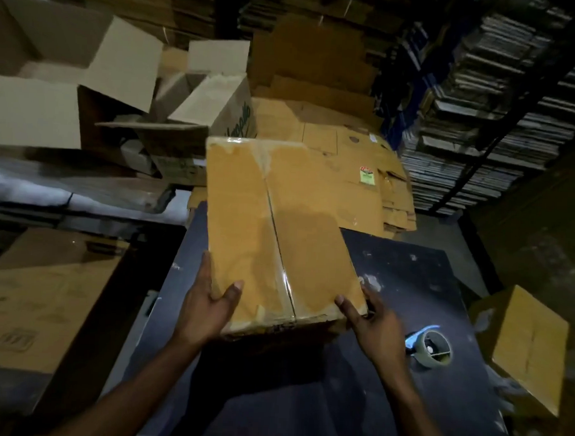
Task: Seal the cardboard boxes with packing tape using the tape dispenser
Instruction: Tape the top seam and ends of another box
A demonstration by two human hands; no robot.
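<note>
A closed brown cardboard box with clear tape along its centre seam is held above the dark table. My left hand grips its near left corner, thumb on the top face and fingers along the side. My right hand grips the near right corner, thumb on top. A tape dispenser with a blue handle and a roll of tape lies on the table to the right of my right hand, apart from it.
Another closed brown box sits at the table's right edge. Flattened cartons are piled behind the table. Open empty boxes stand at the far left, a printed carton lies low left, and stacked board fills the right.
</note>
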